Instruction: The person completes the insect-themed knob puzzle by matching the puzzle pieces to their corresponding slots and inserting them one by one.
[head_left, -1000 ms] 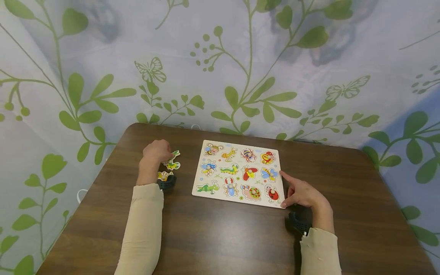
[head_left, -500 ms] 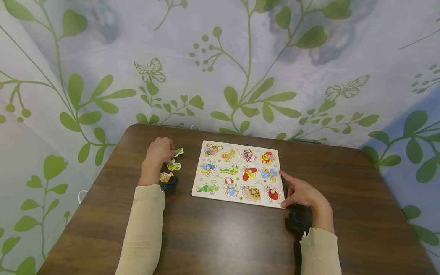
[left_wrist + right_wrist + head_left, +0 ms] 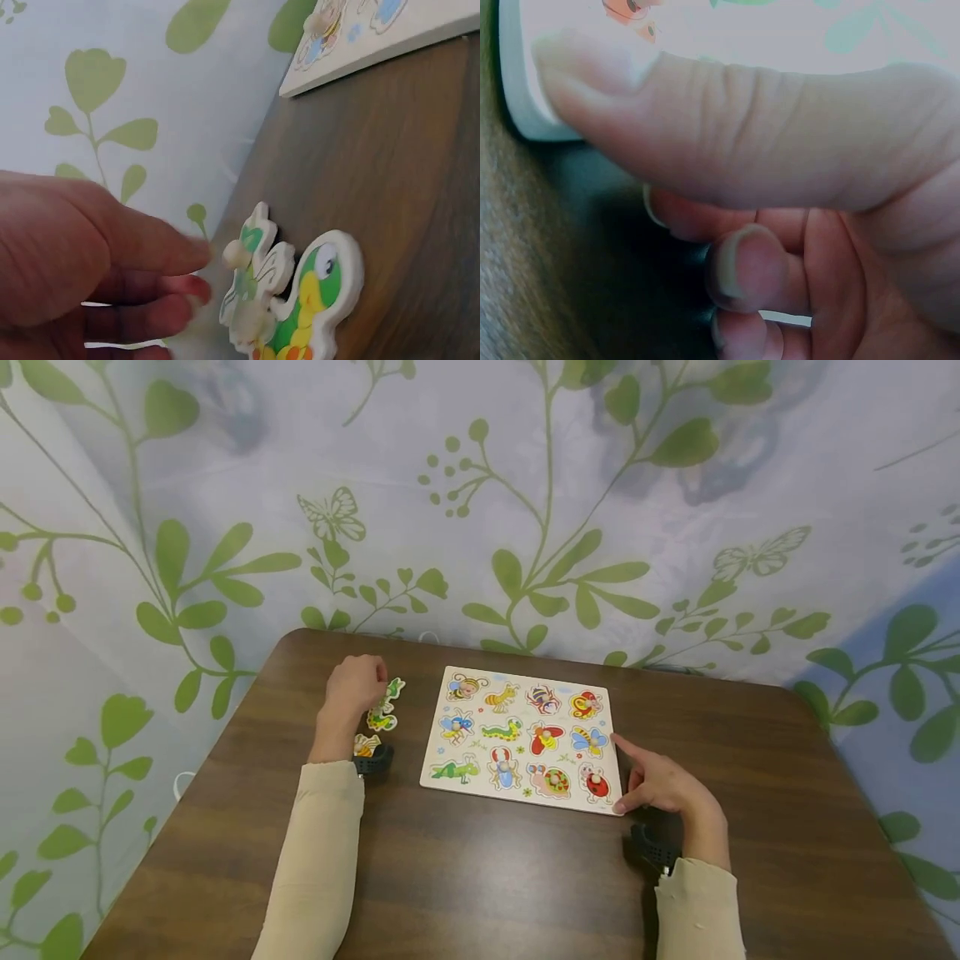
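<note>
My left hand [image 3: 356, 685] hovers at the left of the table, fingers loosely bent and holding nothing in the left wrist view. Just beyond its fingertips lie a green winged puzzle piece [image 3: 259, 247] with a round knob and a caterpillar puzzle piece [image 3: 322, 285]. A yellow-orange puzzle piece [image 3: 366, 745] shows beside the left wrist. My right hand [image 3: 663, 783] stays at the right edge of the insect peg puzzle board [image 3: 472, 789]. Its thumb [image 3: 622, 112] rests on the board's near right corner, and the straight index finger touches the edge higher up.
The brown table [image 3: 487, 877] ends at the back against a leaf-patterned cloth [image 3: 450, 527]. Several knobbed insect pieces sit on the board. Each wrist wears a black camera mount [image 3: 656, 847].
My left hand has moved slightly away from me and to the right, off the green piece, which has shifted a little rightward. My right hand and the board have stayed put.
</note>
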Available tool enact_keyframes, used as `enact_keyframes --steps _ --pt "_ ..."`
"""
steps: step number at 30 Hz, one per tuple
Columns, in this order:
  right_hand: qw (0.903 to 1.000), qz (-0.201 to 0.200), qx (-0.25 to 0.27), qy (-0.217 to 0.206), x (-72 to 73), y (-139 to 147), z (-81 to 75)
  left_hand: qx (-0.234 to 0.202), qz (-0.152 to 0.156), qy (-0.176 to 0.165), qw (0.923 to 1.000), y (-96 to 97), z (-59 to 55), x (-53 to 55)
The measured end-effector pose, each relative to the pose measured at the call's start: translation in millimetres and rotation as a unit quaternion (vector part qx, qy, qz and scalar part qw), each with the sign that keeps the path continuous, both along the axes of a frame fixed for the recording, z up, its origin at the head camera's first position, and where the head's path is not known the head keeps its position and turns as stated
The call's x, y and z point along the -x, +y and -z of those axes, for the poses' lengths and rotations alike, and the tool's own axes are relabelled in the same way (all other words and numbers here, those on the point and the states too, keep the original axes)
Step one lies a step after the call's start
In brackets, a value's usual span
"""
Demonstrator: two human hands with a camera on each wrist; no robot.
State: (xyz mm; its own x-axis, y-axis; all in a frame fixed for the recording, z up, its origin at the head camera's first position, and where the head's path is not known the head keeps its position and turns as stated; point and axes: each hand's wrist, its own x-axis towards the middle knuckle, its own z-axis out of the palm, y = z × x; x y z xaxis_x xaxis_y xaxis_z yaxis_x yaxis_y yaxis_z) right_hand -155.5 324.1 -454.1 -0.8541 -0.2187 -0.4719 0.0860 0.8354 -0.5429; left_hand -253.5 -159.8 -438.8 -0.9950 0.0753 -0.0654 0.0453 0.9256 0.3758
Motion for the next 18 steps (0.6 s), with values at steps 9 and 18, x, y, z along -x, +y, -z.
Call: enact_keyframes --steps 9,18 --pt "1.0000 0.006 0.007 -0.003 0.0 0.5 2.0 -0.009 0.049 -0.055 0.9972 -1.5 8.7 3.9" --pt "0.9999 0.011 0.006 -0.008 -0.3 -0.3 1.4 0.011 0.081 -0.037 0.9959 6.9 8.3 5.0"
